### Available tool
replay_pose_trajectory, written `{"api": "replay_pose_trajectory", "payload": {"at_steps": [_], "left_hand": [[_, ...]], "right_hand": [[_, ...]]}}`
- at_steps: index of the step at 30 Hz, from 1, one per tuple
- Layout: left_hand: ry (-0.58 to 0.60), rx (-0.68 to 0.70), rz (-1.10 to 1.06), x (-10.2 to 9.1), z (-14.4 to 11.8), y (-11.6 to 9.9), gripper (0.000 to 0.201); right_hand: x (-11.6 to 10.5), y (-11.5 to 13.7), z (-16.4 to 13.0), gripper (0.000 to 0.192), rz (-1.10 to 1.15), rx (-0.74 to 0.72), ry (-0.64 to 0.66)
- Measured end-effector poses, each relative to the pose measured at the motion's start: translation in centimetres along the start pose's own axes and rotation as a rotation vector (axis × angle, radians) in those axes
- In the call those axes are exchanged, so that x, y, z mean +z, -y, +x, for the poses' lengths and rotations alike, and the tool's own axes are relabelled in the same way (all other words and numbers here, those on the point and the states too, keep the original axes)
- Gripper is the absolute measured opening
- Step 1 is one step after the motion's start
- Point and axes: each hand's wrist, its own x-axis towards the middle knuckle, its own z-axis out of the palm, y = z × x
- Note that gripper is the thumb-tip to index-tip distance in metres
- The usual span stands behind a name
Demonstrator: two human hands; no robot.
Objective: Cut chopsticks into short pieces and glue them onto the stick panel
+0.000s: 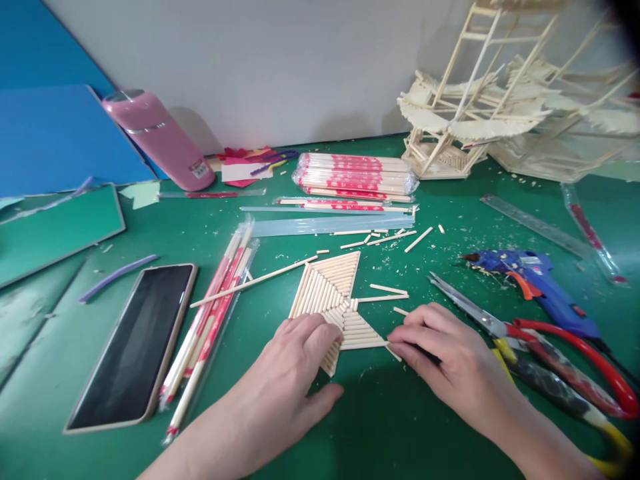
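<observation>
Two hands: left hand spread flat on one stick panel (three triangles); right hand pinching its corner.

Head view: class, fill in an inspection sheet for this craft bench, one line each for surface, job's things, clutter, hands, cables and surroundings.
Surface: green mat, strewn with wood chips.
Job's things: flat stick panel of glued triangles; short stick at its lower right edge.
Clutter: phone, wrapped chopsticks, loose sticks, scissors, blue glue gun, ruler, pink bottle.
Hands: left hand presses on the panel; right hand pinches the short stick.
Cables: black lead leaves the glue gun.
Surroundings: white wall, blue boards, stick model.
</observation>
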Motion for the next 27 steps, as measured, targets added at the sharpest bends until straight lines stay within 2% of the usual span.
{"api": "replay_pose_trajectory", "payload": {"at_steps": [9, 27], "left_hand": [[-0.037, 0.021, 0.0, -0.15, 0.37, 0.06, 0.032], [-0.014, -0.03, -0.044, -0.08, 0.43, -0.08, 0.024]], "right_hand": [[-0.08, 0.13, 0.02, 0.012, 0.019, 0.015, 0.033], [-0.05, 0.02, 0.18, 0.014, 0.0, -0.006, 0.032]]}}
